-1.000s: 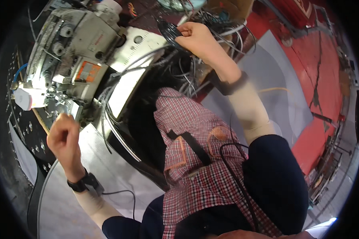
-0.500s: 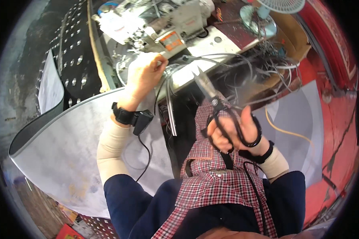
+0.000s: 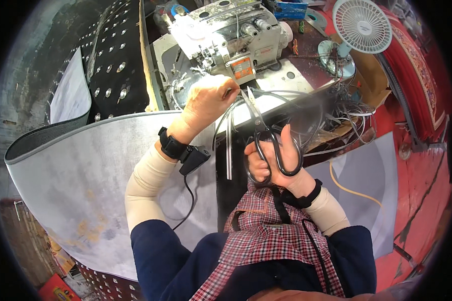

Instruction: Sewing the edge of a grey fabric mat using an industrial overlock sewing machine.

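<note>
My right hand [image 3: 281,163] is closed round the black loop handles of a pair of scissors [image 3: 257,122], thumb up. Their blades stand slightly apart, tips pointing up beside the fingers of my left hand. My left hand [image 3: 209,102] is raised in a pinch in front of the sewing machine [image 3: 241,42]; what its fingertips hold, if anything, is too small to make out. Close below it, narrow grey strips [image 3: 229,150] hang over the edge of the machine table [image 3: 286,75].
A large grey-white mat [image 3: 105,175] curves up on my left, beside a black studded surface [image 3: 108,65]. A small white fan [image 3: 361,27] stands at the back right. Tangled strips [image 3: 354,113] lie right of the table, above another grey mat [image 3: 366,175] on a red floor [image 3: 417,185].
The scissors in my right hand have moved left, closer to my left hand. My left hand has shifted right and slightly lower in view. The view has tilted, showing more of the machine and fan.
</note>
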A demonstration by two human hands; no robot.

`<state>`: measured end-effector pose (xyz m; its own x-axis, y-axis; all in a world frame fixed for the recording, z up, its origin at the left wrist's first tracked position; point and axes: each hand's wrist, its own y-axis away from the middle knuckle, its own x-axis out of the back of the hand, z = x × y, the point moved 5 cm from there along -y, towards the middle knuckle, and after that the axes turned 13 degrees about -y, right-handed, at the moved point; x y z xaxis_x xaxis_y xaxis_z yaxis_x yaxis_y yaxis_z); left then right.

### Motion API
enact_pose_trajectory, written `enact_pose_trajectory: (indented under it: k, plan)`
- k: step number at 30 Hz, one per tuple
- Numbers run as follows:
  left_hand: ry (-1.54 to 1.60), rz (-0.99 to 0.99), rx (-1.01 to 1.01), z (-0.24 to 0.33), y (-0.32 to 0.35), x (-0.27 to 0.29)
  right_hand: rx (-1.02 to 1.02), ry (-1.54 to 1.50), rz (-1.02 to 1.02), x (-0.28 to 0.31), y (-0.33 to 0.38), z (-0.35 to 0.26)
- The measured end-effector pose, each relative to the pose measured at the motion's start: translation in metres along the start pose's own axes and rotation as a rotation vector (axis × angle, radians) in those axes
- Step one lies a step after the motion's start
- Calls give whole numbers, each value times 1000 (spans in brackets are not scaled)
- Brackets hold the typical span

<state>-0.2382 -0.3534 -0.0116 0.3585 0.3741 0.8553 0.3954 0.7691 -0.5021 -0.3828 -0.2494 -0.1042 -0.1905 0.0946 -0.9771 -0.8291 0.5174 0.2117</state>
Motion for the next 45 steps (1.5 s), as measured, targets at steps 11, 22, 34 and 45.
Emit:
enact_pose_trajectory:
  k: [11, 22, 34, 45]
  plan:
    - [-19, -28, 69, -4, -1, 3, -101, 158, 33, 5, 22, 19]
    - [40, 34, 25, -2, -4, 6, -2, -8, -31, -2, -2, -6]
    - [1208, -111, 223, 40, 2, 95, 1009, 2045, 1158, -3, 21, -250]
    - [1455, 51, -229, 61, -1, 142, 1508, 1977, 604, -122, -50, -328]
